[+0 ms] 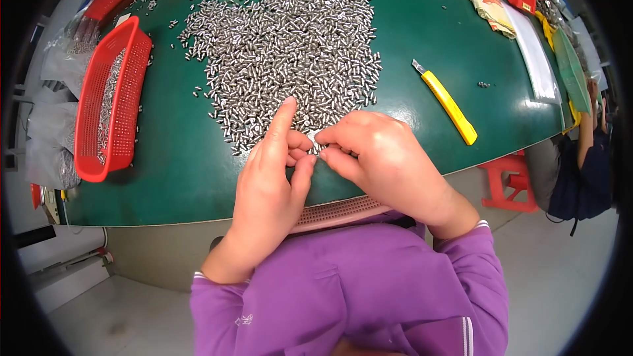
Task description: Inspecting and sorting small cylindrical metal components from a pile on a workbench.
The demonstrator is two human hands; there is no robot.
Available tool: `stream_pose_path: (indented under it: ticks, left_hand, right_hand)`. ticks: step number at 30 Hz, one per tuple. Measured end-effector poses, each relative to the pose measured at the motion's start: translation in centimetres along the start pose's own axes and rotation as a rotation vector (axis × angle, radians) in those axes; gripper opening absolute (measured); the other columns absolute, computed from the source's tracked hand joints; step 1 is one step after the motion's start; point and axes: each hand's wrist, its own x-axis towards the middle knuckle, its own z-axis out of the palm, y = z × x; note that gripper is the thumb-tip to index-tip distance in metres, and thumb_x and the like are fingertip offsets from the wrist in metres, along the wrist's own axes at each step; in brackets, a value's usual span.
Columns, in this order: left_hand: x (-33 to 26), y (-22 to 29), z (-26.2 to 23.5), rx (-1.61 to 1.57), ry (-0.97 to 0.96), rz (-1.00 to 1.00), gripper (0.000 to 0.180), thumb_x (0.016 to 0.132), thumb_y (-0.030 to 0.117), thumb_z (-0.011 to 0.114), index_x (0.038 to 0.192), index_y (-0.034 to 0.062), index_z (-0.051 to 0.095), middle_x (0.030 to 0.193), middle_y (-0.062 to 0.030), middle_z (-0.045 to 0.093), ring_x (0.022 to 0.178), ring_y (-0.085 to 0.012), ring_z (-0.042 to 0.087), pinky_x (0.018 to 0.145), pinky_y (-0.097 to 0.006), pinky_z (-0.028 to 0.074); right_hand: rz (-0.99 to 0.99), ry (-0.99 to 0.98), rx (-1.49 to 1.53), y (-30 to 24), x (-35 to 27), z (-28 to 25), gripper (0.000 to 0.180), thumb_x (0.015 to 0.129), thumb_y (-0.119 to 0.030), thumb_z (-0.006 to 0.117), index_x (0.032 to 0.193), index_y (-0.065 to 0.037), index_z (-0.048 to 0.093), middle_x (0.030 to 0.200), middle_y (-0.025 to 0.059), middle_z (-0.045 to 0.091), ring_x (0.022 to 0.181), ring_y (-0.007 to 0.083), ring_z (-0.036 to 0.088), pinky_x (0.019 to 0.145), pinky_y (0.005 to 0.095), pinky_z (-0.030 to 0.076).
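Observation:
A broad pile of small silvery metal pins [297, 46] covers the middle of the green table [422, 39]. At the pile's near edge my left hand [267, 171] has its index finger stretched out over the pins. Its thumb and other fingers curl in around a few of them. Facing it, my right hand [379, 151] is closed, with thumb and index finger pinched on small metal pins between the two hands. The fingertips nearly meet there, and they partly hide the pins, so how many are held cannot be seen.
A red perforated basket [95, 170] with more pins stands at the left. A yellow utility knife [450, 107], blade out, lies at the right. Below the table's front edge shows a pink perforated basket [339, 212]. A red stool [511, 184] stands at right, near another person [583, 178].

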Motion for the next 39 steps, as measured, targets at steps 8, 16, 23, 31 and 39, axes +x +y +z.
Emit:
stream_pose_path:
  ticks: [8,16,23,31,39]
  left_hand:
    - [0.2,0.0,0.5,0.049,0.038,0.013,0.078,0.079,-0.012,0.069,0.150,-0.0001,0.039,0.088,-0.0075,0.062,0.076,-0.0208,0.062,0.069,-0.034,0.053]
    - [-0.2,-0.2,0.5,0.057,0.025,0.039,0.070,0.078,-0.013,0.067,0.144,0.0011,0.047,0.086,-0.0063,0.061,0.079,-0.0205,0.061,0.072,-0.034,0.053]
    - [-0.8,-0.6,0.8,0.038,0.092,0.060,0.064,0.081,-0.014,0.066,0.142,0.0003,0.050,0.088,-0.0029,0.060,0.080,-0.0108,0.057,0.074,-0.026,0.051]
    - [-0.8,-0.3,0.4,0.081,0.054,0.060,0.065,0.079,-0.013,0.067,0.141,-0.0010,0.049,0.091,-0.0078,0.062,0.084,-0.0216,0.061,0.075,-0.034,0.052]
    - [-0.7,-0.2,0.4,0.067,0.047,0.038,0.068,0.079,-0.013,0.067,0.142,-0.0008,0.048,0.091,-0.0077,0.061,0.084,-0.0217,0.060,0.076,-0.035,0.052]
  right_hand:
    - [-0.038,0.042,-0.019,0.3,0.0,0.7,0.009,0.082,-0.006,0.070,0.090,-0.003,0.066,0.083,0.0135,0.063,0.082,0.0353,0.063,0.074,0.0456,0.051]
    - [-0.120,0.063,-0.004,0.5,-0.5,1.1,0.013,0.079,-0.003,0.070,0.088,-0.003,0.061,0.083,0.0123,0.060,0.081,0.0341,0.060,0.074,0.0441,0.050]
    - [-0.142,0.087,-0.011,0.7,-0.6,1.3,0.015,0.077,-0.004,0.071,0.088,-0.004,0.061,0.082,0.0115,0.058,0.081,0.0334,0.059,0.074,0.0438,0.049]
    - [-0.135,0.101,-0.079,0.5,-0.5,1.4,0.018,0.076,-0.004,0.075,0.090,-0.007,0.064,0.084,0.0060,0.062,0.080,0.0266,0.062,0.073,0.0393,0.051]
    - [-0.101,0.113,-0.109,0.4,-0.3,1.7,0.016,0.077,-0.006,0.074,0.090,-0.007,0.064,0.084,0.0056,0.061,0.081,0.0264,0.062,0.071,0.0393,0.051]
